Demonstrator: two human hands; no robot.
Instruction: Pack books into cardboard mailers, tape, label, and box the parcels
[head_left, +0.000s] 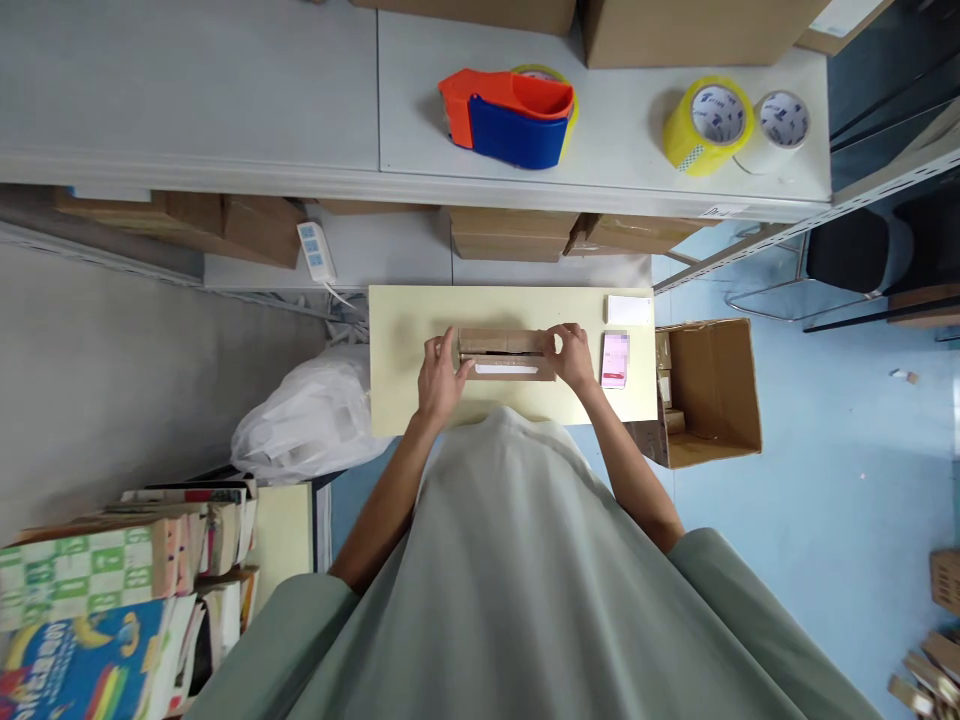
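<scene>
A small brown cardboard box (504, 342) lies on the pale yellow table (405, 400) in front of me, with a white label strip along its near side. A dark gap runs lengthwise along its top, between the flaps. My left hand (440, 377) is closed around the box's left end, thumb on the near side. At the right end, my right hand (570, 355) pinches the corner, its thumb and forefinger pressed together. On the table to the right lie a phone (615, 360) with a lit screen and a white card or box (628, 310).
An open carton (712, 395) holding small boxes stands right of the table. A shelf above bears an orange-blue tape dispenser (517, 120), a yellow tape roll (697, 130) and a white one (776, 135). Left are a white plastic bag (307, 415) and stacked books (82, 570).
</scene>
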